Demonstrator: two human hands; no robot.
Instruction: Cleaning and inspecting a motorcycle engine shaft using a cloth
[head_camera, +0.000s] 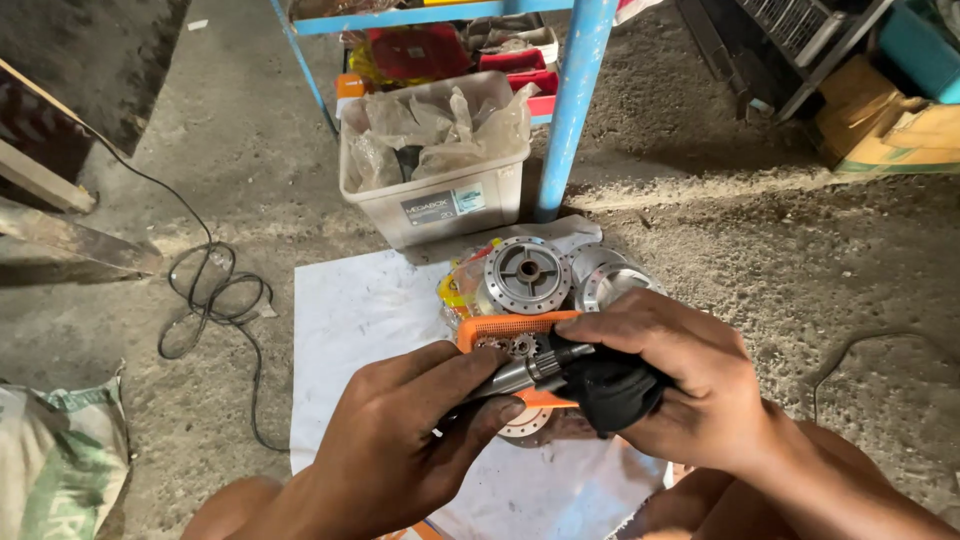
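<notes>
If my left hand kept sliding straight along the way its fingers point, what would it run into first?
The left hand points up and to the right along the metal shaft. It would probably first meet the black cloth gripped in the right hand, though depth is hard to judge from above.

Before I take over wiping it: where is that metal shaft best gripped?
Probably on its bare smooth end, coming from the left. The metal shaft lies roughly level, its toothed right end wrapped in the black cloth under the right hand; the left hand already pinches the plain part.
</notes>
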